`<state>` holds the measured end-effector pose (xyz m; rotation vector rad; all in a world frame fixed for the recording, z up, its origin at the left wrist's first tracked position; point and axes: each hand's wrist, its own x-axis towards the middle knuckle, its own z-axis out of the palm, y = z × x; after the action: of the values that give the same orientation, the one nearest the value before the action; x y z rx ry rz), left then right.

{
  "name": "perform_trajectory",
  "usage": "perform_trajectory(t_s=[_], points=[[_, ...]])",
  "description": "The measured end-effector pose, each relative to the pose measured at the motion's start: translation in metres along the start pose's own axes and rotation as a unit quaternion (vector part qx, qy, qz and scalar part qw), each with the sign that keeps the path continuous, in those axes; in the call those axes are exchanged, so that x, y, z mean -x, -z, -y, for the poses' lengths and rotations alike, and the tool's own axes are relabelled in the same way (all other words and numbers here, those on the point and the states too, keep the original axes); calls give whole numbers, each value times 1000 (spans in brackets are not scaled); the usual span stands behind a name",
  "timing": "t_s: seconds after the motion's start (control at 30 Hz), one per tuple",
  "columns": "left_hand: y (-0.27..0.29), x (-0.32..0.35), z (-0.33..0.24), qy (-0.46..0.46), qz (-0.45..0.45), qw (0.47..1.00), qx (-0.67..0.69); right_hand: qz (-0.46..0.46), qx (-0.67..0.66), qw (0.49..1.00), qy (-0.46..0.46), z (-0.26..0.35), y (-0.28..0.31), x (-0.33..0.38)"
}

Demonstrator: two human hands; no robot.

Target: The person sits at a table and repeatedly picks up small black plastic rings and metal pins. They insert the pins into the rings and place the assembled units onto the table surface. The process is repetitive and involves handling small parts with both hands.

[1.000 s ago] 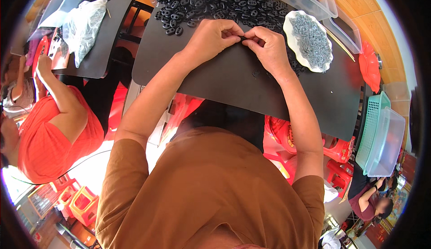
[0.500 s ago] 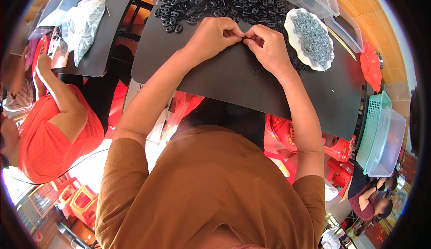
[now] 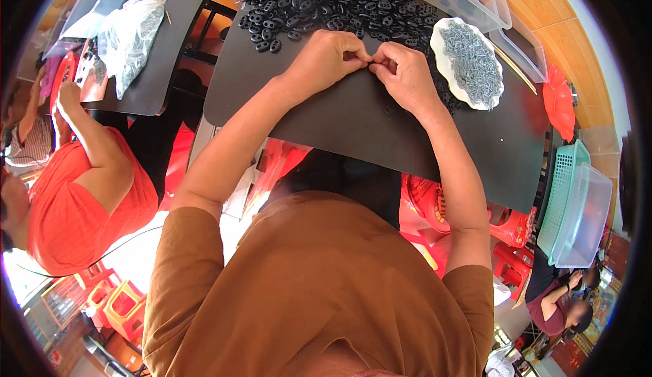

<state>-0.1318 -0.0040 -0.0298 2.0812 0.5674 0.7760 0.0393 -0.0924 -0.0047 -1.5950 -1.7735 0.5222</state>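
I see the left hand (image 3: 324, 59) and right hand (image 3: 410, 78) meet, fingers (image 3: 390, 49) pinched on a tiny black piece (image 3: 370, 64) over the smooth dark tabletop (image 3: 333, 119), near heaped black two-holed ovals (image 3: 326, 0).

we seemed to be in a small workshop: black parts (image 3: 319, 0) lay heaped on our table (image 3: 339, 115), near a dish (image 3: 443, 73) of grey pieces (image 3: 473, 64), a co-worker (image 3: 95, 204) nearby.

Pile of parts (image 3: 326, 0) on table (image 3: 326, 119) beyond hands (image 3: 324, 58), dish (image 3: 440, 61) at right
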Motion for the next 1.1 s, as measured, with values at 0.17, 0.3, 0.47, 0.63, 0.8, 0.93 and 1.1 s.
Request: perform_trajectory(t_s=[0.17,0.3,0.47,0.63,0.8,0.93,1.1], points=[[-2,1,1,-26,-12,999,-32,11,14,1000,-26,2,2,0],[0,2,1,11,-10,1000,-13,15,-18,999,-32,0,3,-2],[5,-2,-8,82,-35,990,112,32,-206,973,-96,-20,11,-3],[12,-4,-4,98,-82,983,133,26,-262,960,-98,-19,34,-11],[14,-3,2,15,-128,991,-26,-105,-238,965,-39,-46,103,-63],[16,-4,2,-32,-111,990,-81,-308,-91,947,-13,-61,142,-86],[19,1,3,-42,-86,983,-155,-221,-1,975,-24,-39,96,-51]])
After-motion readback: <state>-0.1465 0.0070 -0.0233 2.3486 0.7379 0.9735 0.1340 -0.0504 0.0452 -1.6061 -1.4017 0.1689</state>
